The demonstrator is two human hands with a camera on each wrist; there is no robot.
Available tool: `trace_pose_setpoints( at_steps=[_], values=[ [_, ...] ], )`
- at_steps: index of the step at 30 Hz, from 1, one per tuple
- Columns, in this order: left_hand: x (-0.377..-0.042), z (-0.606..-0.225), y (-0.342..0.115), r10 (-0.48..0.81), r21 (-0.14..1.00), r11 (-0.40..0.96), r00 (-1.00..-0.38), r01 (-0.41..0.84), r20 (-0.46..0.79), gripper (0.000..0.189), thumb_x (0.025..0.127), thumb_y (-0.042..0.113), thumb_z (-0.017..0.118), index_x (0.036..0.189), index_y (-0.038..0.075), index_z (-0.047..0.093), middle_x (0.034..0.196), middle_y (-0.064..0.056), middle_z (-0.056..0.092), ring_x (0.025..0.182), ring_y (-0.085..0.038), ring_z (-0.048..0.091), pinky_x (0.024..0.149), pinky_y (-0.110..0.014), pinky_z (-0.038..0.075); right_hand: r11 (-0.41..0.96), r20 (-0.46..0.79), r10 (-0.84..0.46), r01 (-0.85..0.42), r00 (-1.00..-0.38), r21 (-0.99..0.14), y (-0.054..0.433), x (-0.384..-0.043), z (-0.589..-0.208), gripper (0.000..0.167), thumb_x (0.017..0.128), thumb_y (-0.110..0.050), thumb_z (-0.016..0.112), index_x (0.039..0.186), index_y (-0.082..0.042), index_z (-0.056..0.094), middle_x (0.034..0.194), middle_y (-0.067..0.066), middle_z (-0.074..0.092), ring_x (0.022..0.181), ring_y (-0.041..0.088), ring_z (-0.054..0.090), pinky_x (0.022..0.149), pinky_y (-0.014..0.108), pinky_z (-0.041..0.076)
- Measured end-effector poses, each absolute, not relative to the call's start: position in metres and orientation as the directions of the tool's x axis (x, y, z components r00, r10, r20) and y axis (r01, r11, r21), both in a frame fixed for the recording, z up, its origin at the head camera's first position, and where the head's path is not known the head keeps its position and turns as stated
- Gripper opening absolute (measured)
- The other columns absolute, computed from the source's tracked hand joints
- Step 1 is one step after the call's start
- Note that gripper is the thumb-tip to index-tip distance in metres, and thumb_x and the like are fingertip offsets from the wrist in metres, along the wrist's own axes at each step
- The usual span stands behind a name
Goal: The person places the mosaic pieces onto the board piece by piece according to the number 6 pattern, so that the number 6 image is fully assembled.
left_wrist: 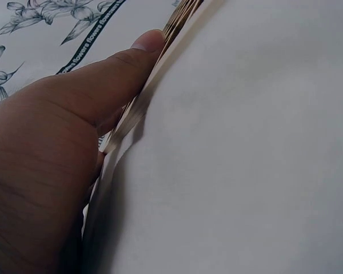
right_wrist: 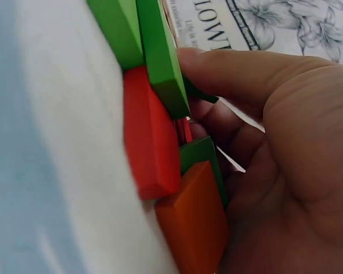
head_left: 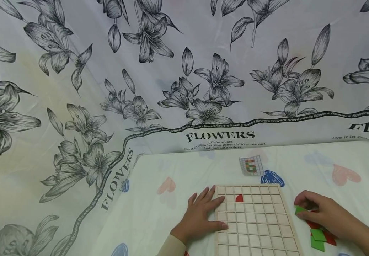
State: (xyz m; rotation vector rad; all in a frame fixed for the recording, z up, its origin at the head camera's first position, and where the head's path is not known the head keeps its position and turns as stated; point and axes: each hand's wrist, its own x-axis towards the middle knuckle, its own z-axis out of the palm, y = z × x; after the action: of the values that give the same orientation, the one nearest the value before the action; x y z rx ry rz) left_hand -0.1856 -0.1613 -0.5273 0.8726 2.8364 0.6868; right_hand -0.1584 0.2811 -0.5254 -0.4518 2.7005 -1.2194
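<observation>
A wooden grid board lies on the cloth, with a red quarter-round tile in one cell near its top. My left hand rests on the board's left edge, fingers spread and thumb lying over the frame. To the right of the board, my right hand pinches a green tile between thumb and fingers. Below that hand is a small heap of tiles, with a green tile on top. In the right wrist view, a red tile and an orange tile lie beside the hand.
Beyond the board lies a small card with a coloured pattern on a grid. A white cloth with printed hearts covers the table. Behind it hangs a flower-printed curtain. A bit of red shows by the left sleeve.
</observation>
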Motion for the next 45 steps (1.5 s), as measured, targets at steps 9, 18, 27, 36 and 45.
trace_pose_setpoints(
  at_steps=[9, 18, 27, 36, 45],
  values=[
    [-0.186, -0.527, -0.162, 0.553, 0.453, 0.733, -0.832, 0.507, 0.036, 0.086, 0.091, 0.081, 0.067, 0.166, 0.044, 0.047, 0.179, 0.008, 0.019, 0.165, -0.019, 0.012, 0.124, -0.068, 0.011, 0.621, 0.065, -0.223, -0.193, -0.973, -0.76, 0.273, -0.154, -0.524, 0.014, 0.1, -0.018, 0.082, 0.11, -0.016, 0.073, 0.095, -0.007, 0.066, 0.082, 0.007, 0.059, 0.071, 0.026, 0.051],
    [-0.186, -0.527, -0.161, 0.553, 0.446, 0.738, -0.833, 0.507, 0.032, 0.087, 0.09, 0.081, 0.068, 0.166, 0.043, 0.048, 0.179, 0.007, 0.02, 0.165, -0.02, 0.012, 0.125, -0.069, 0.011, 0.575, 0.031, -0.163, -0.121, -0.986, -0.809, 0.27, -0.154, -0.515, 0.017, 0.102, -0.013, 0.079, 0.116, -0.007, 0.073, 0.095, -0.003, 0.07, 0.078, 0.012, 0.06, 0.068, 0.027, 0.051],
    [-0.186, -0.524, -0.16, 0.554, 0.445, 0.737, -0.832, 0.508, 0.033, 0.086, 0.091, 0.08, 0.068, 0.166, 0.041, 0.049, 0.179, 0.006, 0.02, 0.165, -0.021, 0.013, 0.124, -0.068, 0.012, 0.552, 0.061, -0.155, -0.137, -0.986, -0.822, 0.265, -0.154, -0.51, 0.016, 0.104, -0.011, 0.076, 0.12, -0.006, 0.074, 0.101, -0.003, 0.075, 0.081, 0.013, 0.065, 0.068, 0.027, 0.053],
    [-0.185, -0.524, -0.159, 0.552, 0.442, 0.738, -0.833, 0.51, 0.039, 0.086, 0.09, 0.079, 0.07, 0.165, 0.041, 0.049, 0.179, 0.006, 0.021, 0.165, -0.022, 0.014, 0.125, -0.069, 0.013, 0.57, 0.031, -0.135, -0.103, -0.99, -0.815, 0.255, -0.153, -0.498, 0.016, 0.103, -0.015, 0.078, 0.118, -0.009, 0.076, 0.102, -0.004, 0.075, 0.083, 0.014, 0.065, 0.069, 0.028, 0.053],
    [-0.185, -0.524, -0.16, 0.547, 0.445, 0.742, -0.836, 0.501, 0.029, 0.086, 0.09, 0.078, 0.07, 0.165, 0.041, 0.05, 0.179, 0.006, 0.021, 0.165, -0.022, 0.014, 0.125, -0.068, 0.012, 0.584, 0.068, -0.154, -0.146, -0.986, -0.799, 0.243, -0.154, -0.488, 0.017, 0.101, -0.017, 0.081, 0.116, -0.012, 0.076, 0.101, -0.005, 0.073, 0.083, 0.013, 0.063, 0.069, 0.027, 0.052]
  ],
)
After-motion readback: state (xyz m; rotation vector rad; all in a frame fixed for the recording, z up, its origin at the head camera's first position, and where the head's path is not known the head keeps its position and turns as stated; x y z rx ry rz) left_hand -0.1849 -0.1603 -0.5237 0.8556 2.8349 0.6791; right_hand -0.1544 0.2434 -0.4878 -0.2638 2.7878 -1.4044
